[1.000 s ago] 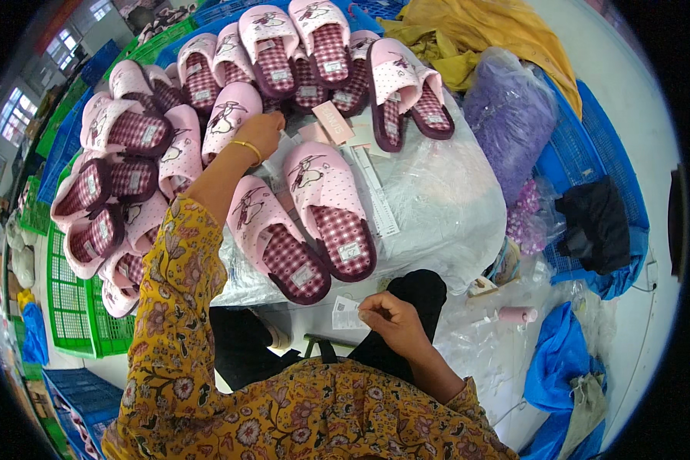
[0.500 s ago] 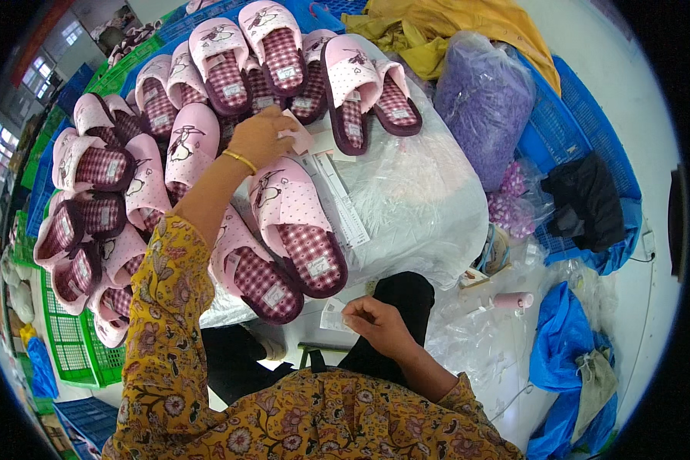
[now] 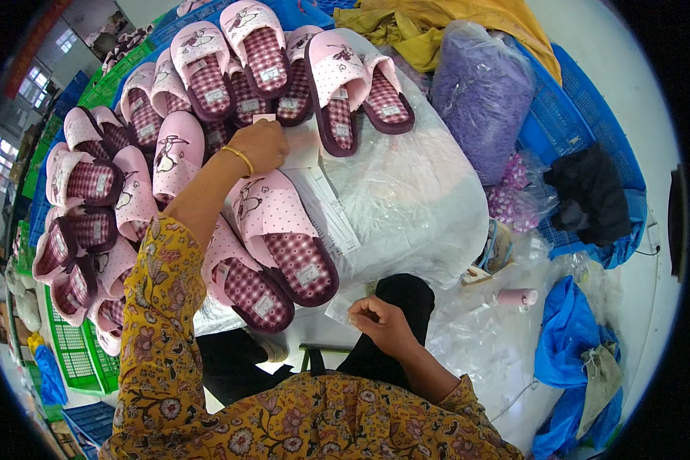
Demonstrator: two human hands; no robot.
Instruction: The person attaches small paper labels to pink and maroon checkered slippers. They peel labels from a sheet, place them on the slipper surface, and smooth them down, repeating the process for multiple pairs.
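My left hand (image 3: 259, 146), a yellow bangle at its wrist, is closed on a small pale pink card (image 3: 264, 118) whose edge sticks out past the fingers. It hovers among pink slippers with plum checked insoles. Below it lie two dotted pink slippers side by side, the right slipper (image 3: 308, 264) overlapping the left slipper (image 3: 254, 295). Beside my left hand, a printed paper strip (image 3: 331, 211) rests on a plastic-wrapped bundle (image 3: 406, 192). My right hand (image 3: 381, 322) is curled shut above my knee; whatever its fingers may hold is hidden. A pale slip (image 3: 337, 309) shows beside it.
Many more slippers (image 3: 180, 149) crowd the left and far side. A bag of purple material (image 3: 483, 103), a blue crate (image 3: 556, 103) and black cloth (image 3: 590, 195) stand at the right. Green crates (image 3: 73, 349) line the left; blue plastic (image 3: 567, 337) lies at lower right.
My left hand has turned slightly, and the card in it now pokes out at the far side of the fingers. The whole view has shifted a little; my right hand stays curled.
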